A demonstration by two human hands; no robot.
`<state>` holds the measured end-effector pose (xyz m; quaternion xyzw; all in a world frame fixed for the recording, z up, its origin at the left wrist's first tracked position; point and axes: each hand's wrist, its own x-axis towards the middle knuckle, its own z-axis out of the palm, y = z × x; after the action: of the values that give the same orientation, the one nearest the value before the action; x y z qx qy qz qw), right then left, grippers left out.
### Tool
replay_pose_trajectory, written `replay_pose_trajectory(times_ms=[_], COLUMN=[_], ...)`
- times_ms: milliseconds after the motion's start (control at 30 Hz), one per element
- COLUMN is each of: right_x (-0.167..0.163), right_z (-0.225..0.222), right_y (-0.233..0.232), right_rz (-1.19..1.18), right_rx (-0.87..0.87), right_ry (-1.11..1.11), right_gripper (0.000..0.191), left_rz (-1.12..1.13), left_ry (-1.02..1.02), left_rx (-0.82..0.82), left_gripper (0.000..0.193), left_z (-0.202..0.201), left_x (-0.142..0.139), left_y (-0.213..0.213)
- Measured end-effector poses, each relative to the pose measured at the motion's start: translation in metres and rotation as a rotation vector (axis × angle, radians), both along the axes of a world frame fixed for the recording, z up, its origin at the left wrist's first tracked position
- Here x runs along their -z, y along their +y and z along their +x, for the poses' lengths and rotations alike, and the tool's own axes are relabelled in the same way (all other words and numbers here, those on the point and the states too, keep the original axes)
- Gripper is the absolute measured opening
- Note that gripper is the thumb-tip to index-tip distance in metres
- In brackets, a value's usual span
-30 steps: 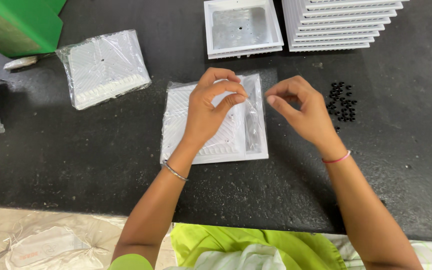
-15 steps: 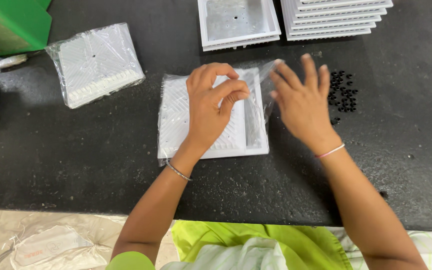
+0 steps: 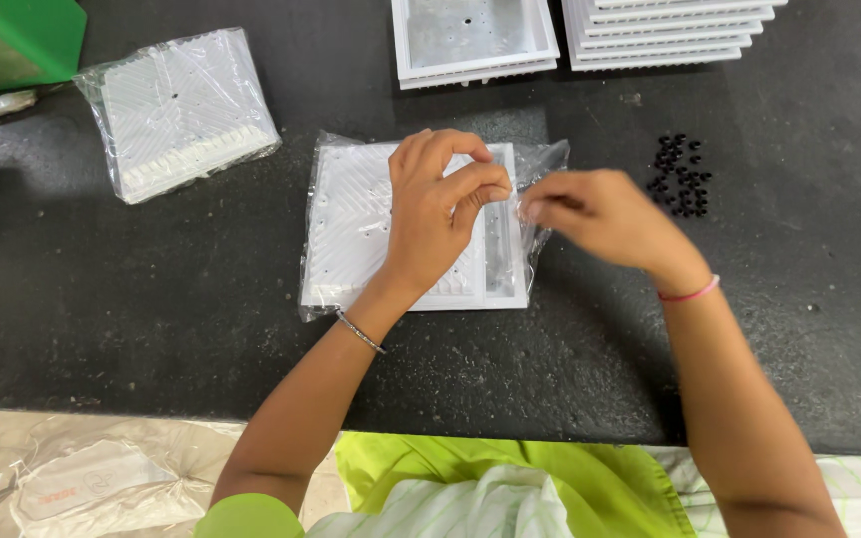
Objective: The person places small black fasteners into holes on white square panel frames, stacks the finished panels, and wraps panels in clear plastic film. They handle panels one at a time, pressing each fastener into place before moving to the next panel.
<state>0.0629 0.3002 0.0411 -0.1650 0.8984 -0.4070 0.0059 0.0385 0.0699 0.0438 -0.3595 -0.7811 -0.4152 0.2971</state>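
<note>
My left hand [image 3: 440, 214] lies curled on the white ribbed tray [image 3: 356, 224] in its clear plastic bag [image 3: 540, 164], near the middle of the black worktop [image 3: 151, 329], fingertips pinching the film. My right hand [image 3: 600, 214] pinches the bag's open end just beside the tray's right edge.

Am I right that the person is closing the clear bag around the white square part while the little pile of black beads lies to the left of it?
Not quite: in the head view the black beads lie to the right of the white square part, beyond the right hand. Both hands, the left hand too, are indeed at the clear bag.
</note>
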Motion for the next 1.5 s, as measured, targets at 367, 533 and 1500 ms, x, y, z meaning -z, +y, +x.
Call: replay_pose_trajectory(times_ms=[367, 533, 1500], right_x=[0.0, 0.007, 0.076], right_z=[-0.002, -0.01, -0.042], right_y=[0.025, 0.02, 0.033], right_rz=[0.094, -0.123, -0.532], right_rx=[-0.5, -0.01, 0.188], right_ry=[-0.527, -0.321, -0.52], right_gripper=[0.022, 0.027, 0.05], left_rz=[0.144, -0.046, 1.062], left_ry=[-0.135, -0.574, -1.148], left_rx=[-0.211, -0.57, 0.152], left_gripper=[0.024, 0.028, 0.01], left_z=[-0.057, -0.097, -0.128], left_x=[0.012, 0.045, 0.059], left_y=[-0.081, -0.158, -0.159])
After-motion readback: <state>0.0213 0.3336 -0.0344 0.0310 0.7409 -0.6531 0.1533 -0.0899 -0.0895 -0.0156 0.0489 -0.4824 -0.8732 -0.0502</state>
